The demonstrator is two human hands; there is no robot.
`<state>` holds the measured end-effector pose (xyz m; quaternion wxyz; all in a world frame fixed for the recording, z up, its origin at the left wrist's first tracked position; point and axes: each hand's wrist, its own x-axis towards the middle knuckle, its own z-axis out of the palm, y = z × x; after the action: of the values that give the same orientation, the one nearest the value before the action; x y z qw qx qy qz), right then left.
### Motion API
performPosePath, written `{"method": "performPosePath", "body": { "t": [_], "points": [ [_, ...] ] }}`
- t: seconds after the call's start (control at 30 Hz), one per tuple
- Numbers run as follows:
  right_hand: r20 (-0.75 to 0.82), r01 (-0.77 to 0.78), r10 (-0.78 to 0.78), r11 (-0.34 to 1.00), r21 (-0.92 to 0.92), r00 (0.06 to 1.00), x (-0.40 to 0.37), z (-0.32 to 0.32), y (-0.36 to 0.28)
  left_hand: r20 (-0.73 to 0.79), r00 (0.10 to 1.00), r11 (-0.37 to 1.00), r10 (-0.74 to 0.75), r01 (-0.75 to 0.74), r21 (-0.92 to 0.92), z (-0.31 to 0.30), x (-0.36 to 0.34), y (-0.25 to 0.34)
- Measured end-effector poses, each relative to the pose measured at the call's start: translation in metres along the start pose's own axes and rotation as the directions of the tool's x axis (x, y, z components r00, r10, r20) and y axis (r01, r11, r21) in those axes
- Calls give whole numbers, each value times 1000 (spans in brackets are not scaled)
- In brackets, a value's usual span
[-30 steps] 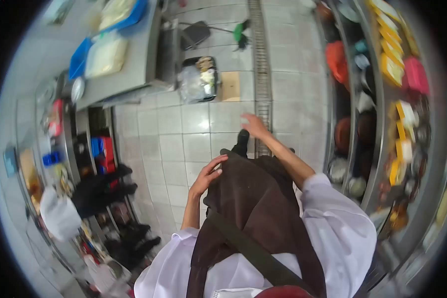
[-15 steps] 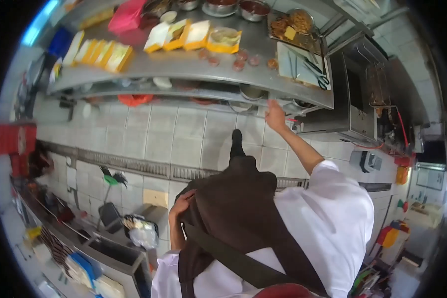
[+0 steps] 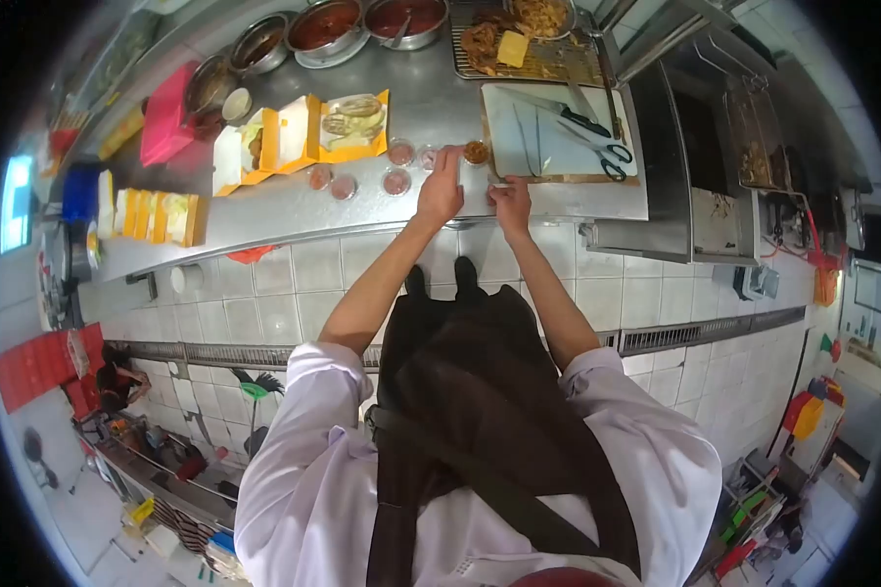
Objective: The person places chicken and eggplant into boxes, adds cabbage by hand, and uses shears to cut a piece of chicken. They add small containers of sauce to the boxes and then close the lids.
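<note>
My left hand (image 3: 441, 188) reaches over the steel counter with its fingers stretched out. Its fingertips are right at a small clear cup (image 3: 428, 157) of pinkish sauce, partly covering it. At the counter's front edge, my right hand (image 3: 512, 205) is closed, fingertips pressed together at the near left corner of the white cutting board (image 3: 509, 117). A thin pale edge shows at those fingers; what it is I cannot tell. Between the hands stands a small cup of brown-orange contents (image 3: 476, 152). Several more pinkish cups (image 3: 396, 182) stand left of my left hand.
Yellow takeaway boxes (image 3: 315, 137) with food stand open on the left. A knife (image 3: 578, 119) and scissors (image 3: 607, 154) lie on the board. Behind are bowls of red sauce (image 3: 406, 22) and a wire rack (image 3: 548, 64) with fried food. A fryer (image 3: 710, 196) stands right.
I have come closer to the counter. My left hand has gone from beside the apron to the small cups. My right hand has risen from below the counter edge to the board's corner.
</note>
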<state>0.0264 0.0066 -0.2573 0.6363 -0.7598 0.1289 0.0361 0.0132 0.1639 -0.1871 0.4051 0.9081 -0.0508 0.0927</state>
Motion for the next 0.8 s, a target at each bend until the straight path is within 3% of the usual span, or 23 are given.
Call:
{"method": "performPosePath", "body": {
  "t": [0.03, 0.2, 0.27, 0.3, 0.37, 0.4, 0.47, 0.67, 0.8],
  "points": [
    [34, -45, 42, 994, 102, 999, -1, -2, -5, -4, 1000, 997, -13, 13, 71, 5, 10, 0],
    [37, -19, 12, 983, 182, 999, 11, -9, -10, 58, 992, 993, -115, 114, 17, 21, 28, -5],
    [43, -15, 7, 982, 189, 999, 14, -10, -20, -82, 997, 1000, -1, -1, -26, 29, 30, -10],
    [82, -20, 8, 988, 150, 997, 16, -14, -24, -79, 997, 1000, -6, 4, -25, 31, 29, -10],
    [120, -22, 8, 993, 119, 993, 20, -15, -33, -99, 994, 974, -53, 30, -223, 32, 32, -12],
    [175, -39, 9, 985, 167, 985, 23, -16, -36, -100, 994, 975, -51, 28, -220, 32, 35, -14],
    [231, -60, 10, 976, 210, 973, 28, -15, -39, -10, 975, 893, -222, 200, -403, 35, 35, -17],
    [314, -117, 34, 962, 248, 949, 34, -14, -60, -237, 969, 989, -74, 40, -145, 52, 34, -22],
    [364, -100, 12, 969, 224, 931, 52, -5, -58, -185, 961, 946, -204, 145, -290, 57, 33, -19]
  ]
}}
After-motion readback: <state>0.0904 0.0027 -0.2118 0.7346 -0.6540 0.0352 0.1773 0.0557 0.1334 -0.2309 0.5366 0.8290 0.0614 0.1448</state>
